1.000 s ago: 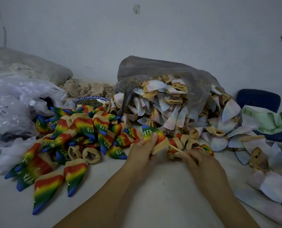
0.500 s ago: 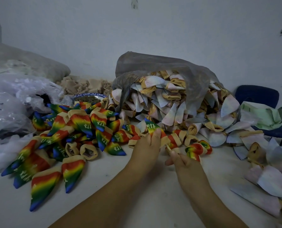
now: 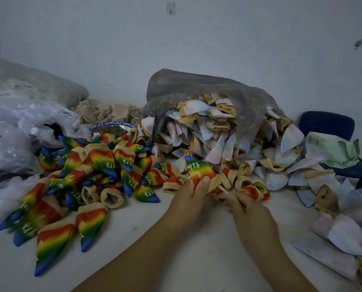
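- Rainbow cloth cone [image 3: 198,170] clamped in left grip [image 3: 187,200], thumb on its red band, blue tip up, low over the white bench [image 3: 175,239].
- Right grip [image 3: 251,211] pinches a thin pale stick [image 3: 221,189], its end at the cone's tan cuff.
- Rainbow pile [image 3: 95,169] lies to the left; grey bag [image 3: 197,85] of pale cones behind.

A heap of rainbow-striped fabric cones [image 3: 104,165] is lying on the left of the white tabletop [image 3: 123,239], just in front of a blue-rimmed plate [image 3: 112,124] and beige cloth scraps [image 3: 104,111]. A grey plastic sack [image 3: 197,85] is spilling pale pastel cones [image 3: 218,131] beside it. Clear plastic bags [image 3: 17,131] are bunching far left, and green cloth [image 3: 334,148] is draping a dark blue chair [image 3: 326,125].
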The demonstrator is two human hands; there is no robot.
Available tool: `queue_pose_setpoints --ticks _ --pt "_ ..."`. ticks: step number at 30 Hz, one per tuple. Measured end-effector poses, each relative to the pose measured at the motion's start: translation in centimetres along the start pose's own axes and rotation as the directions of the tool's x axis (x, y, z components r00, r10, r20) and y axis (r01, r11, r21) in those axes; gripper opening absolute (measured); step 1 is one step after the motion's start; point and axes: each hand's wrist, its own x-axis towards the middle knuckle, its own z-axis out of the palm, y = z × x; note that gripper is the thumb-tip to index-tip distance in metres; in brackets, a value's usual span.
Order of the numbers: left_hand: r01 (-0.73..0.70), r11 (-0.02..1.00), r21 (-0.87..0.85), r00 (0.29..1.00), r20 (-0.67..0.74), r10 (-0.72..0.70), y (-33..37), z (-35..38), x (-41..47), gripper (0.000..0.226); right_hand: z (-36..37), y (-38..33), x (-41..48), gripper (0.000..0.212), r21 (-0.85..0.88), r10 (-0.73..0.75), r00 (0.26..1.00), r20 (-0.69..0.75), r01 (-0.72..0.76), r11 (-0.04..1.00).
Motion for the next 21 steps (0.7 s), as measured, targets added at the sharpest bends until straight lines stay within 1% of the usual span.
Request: queue_pose_setpoints --ticks 2,4,5,6,7,8,9,10,11,12,13,14,15,16,17,18,19,20,21 --pt "-0.029 0.999 -0.016 0.999 0.04 0.03 0.1 -0.4 -0.1 0.031 -0.1 0.1 0.2 0.033 0.02 -0.026 1.0 0.015 0.026 0.999" --pt "-0.058 0.998 0.022 0.996 0.064 0.057 0.4 -0.5 -0.3 0.038 -0.2 0.2 0.3 0.03 0.037 -0.034 0.997 0.062 0.032 0.999" --pt "-0.053 0.998 0.041 0.997 0.055 0.051 0.5 -0.6 -0.2 0.039 -0.2 0.4 0.4 0.028 0.027 -0.034 0.995 0.091 0.031 0.999" --pt "-0.023 0.999 0.038 1.0 0.009 0.022 0.7 -0.8 0.0 0.037 -0.3 0.6 0.4 0.028 -0.001 -0.031 0.992 0.121 0.031 1.0" --pt "0.025 1.0 -0.007 0.996 -0.082 -0.025 1.0 -1.4 0.4 0.033 -0.3 0.7 0.4 0.029 -0.037 -0.025 0.988 0.152 0.031 0.999" --pt "0.054 0.994 -0.099 0.978 -0.197 -0.072 1.2 -2.3 0.8 0.031 -0.4 0.9 0.5 0.03 -0.071 -0.019 0.984 0.179 0.032 0.997" --pt "0.048 0.974 -0.22 0.944 -0.308 -0.116 1.4 -3.3 1.2 0.036 -0.4 1.0 0.5 0.031 -0.099 -0.013 0.98 0.197 0.033 0.995" --pt "0.009 0.946 -0.325 0.911 -0.387 -0.142 1.5 -4.2 1.6 0.044 -0.4 1.1 0.6 0.031 -0.121 -0.009 0.979 0.206 0.034 0.992" --pt "-0.027 0.923 -0.383 0.896 -0.42 -0.148 1.4 -4.9 2.0 0.056 -0.4 1.2 0.6 0.031 -0.127 -0.007 0.978 0.207 0.034 0.991" --pt "-0.039 0.923 -0.383 0.903 -0.409 -0.132 1.4 -5.2 2.1 0.066 -0.4 1.2 0.6 0.031 -0.114 -0.007 0.979 0.205 0.031 0.993" --pt "-0.029 0.94 -0.339 0.918 -0.382 -0.109 1.3 -5.0 2.1 0.067 -0.3 1.2 0.7 0.031 -0.079 -0.006 0.98 0.197 0.022 0.997" --pt "-0.016 0.975 -0.22 0.933 -0.353 -0.064 0.9 -4.5 2.0 0.059 -0.3 1.1 0.7 0.034 -0.027 0.002 0.984 0.18 0.003 1.0" --pt "-0.016 1.0 0.015 0.952 -0.306 0.019 0.4 -4.0 1.9 0.049 -0.3 1.1 0.7 0.037 0.034 0.017 0.989 0.149 -0.023 0.999" --pt "-0.013 0.943 0.333 0.97 -0.223 0.092 -0.1 -3.5 1.7 0.04 -0.4 1.1 0.8 0.041 0.095 0.037 0.994 0.106 -0.047 0.994" --pt "-0.021 0.808 0.589 0.986 -0.119 0.113 -0.5 -3.0 1.4 0.038 -0.5 1.1 0.9 0.043 0.145 0.058 0.997 0.054 -0.065 0.987" --pt "-0.029 0.683 0.73 0.996 -0.035 0.08 -0.8 -2.5 1.2 0.041 -0.7 1.1 1.0 0.043 0.179 0.078 0.997 -0.001 -0.076 0.981" --pt "-0.035 0.613 0.789 0.999 0.025 0.024 -1.1 -1.9 1.0 0.046 -0.8 1.2 1.1 0.043 0.199 0.093 0.994 -0.051 -0.082 0.977" --pt "-0.053 0.601 0.798 0.997 0.076 -0.013 -1.2 -1.3 0.6 0.05 -0.9 1.3 1.1 0.043 0.212 0.102 0.991 -0.086 -0.082 0.974" --pt "-0.088 0.637 0.766 0.992 0.125 -0.013 -1.2 -0.8 0.3 0.054 -0.9 1.3 1.1 0.042 0.226 0.103 0.989 -0.105 -0.077 0.971"
